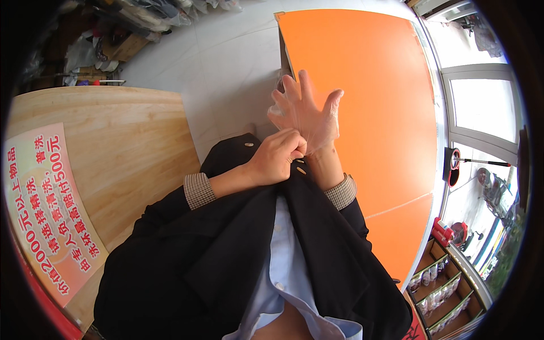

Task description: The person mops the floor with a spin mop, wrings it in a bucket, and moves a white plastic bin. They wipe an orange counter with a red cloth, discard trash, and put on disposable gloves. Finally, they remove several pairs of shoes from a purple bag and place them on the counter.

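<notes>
My right hand wears a thin, clear plastic glove, its fingers spread over the near left edge of the orange tabletop. My left hand is bare and closed at the right wrist, pinching the glove's gathered cuff. Both forearms come out of dark jacket sleeves with checked, turned-back cuffs. The glove looks loose and creased around the palm and fingertips. Nothing lies in the right palm that I can see.
A wooden counter with a printed sign stands at left. Plastic-wrapped items hang at upper left above pale floor tiles. A shelf unit with wrapped goods is at lower right, beside glass doors.
</notes>
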`<state>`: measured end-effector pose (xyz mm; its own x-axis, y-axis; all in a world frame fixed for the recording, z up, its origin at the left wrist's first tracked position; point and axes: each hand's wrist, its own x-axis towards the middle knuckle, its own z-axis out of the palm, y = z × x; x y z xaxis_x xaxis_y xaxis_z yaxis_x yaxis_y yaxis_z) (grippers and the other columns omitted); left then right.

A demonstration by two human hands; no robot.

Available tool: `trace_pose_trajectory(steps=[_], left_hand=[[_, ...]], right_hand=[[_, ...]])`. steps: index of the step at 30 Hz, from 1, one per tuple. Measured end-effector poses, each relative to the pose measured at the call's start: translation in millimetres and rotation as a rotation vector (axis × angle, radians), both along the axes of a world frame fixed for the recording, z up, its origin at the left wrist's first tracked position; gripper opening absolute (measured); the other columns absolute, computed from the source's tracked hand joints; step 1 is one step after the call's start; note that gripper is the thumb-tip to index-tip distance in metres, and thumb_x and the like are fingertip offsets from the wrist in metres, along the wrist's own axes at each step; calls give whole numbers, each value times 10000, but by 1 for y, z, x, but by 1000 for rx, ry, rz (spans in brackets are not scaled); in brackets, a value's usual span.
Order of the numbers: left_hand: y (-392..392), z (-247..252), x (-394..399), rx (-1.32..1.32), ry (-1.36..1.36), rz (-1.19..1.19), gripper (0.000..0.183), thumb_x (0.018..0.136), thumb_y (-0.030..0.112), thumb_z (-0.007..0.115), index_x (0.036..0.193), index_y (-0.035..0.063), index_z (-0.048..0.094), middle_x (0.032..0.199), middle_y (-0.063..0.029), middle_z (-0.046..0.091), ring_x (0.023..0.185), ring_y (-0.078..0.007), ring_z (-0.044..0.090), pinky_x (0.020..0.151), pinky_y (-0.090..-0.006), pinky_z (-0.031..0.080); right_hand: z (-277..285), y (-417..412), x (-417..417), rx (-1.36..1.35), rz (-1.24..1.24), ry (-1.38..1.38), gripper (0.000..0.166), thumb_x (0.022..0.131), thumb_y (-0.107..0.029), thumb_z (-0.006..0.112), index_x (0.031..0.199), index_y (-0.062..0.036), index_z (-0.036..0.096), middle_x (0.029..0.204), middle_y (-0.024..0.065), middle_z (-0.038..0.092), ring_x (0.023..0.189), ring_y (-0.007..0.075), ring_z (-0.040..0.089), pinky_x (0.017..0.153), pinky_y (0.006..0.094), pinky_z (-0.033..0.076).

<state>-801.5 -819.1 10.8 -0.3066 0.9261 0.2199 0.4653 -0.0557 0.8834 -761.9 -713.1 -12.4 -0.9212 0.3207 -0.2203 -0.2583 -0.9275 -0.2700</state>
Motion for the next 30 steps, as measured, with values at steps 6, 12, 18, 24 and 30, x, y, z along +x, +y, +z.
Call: trace_pose_trajectory(steps=[6, 12, 18, 24, 30], left_hand=[[2, -1, 5, 23, -138, -119, 160, 671, -101, 475, 690, 29, 383, 631, -83, 440, 578, -243, 447, 524, -304, 373], [3, 4, 7, -8, -196, -117, 150, 686, -94, 468, 696, 27, 381, 646, -84, 440, 575, -235, 439, 522, -299, 372], [-7, 6, -4, -4, -265, -41, 146, 689, -104, 450, 699, 24, 380, 649, -83, 442, 573, -224, 438, 519, -297, 372], [-22, -9, -38, -33, -298, 70, 116, 713, -73, 460, 708, 24, 397, 650, -82, 460, 583, -229, 455, 537, -295, 391], [-43, -13, -124, -25, -320, 197, 103, 758, 77, 568, 728, 31, 480, 673, -56, 503, 593, -187, 520, 544, -272, 415]], right_hand=[[-3, 6, -9, 152, 15, -155, 738, 783, -633, 253, 1316, -138, 129, 1376, 64, 80, 1263, 247, 81, 990, 467, 128], [12, 6, -11, -12, 3, -154, 848, 777, -635, 272, 1316, -25, 32, 1375, 131, 36, 1273, 272, 42, 1021, 419, 105], [-6, -1, -34, 188, 54, -83, 798, 776, -598, 356, 1302, -29, 164, 1341, 138, 180, 1244, 274, 181, 1015, 416, 158], [-79, -13, -69, -34, -32, 99, 226, 785, -303, 551, 785, -88, 480, 666, 1, 439, 587, 139, 400, 560, 284, 347], [-62, 1, -150, -58, -54, -247, 325, 833, -284, 467, 559, -122, 401, 477, -29, 292, 409, 98, 216, 391, 240, 187]])
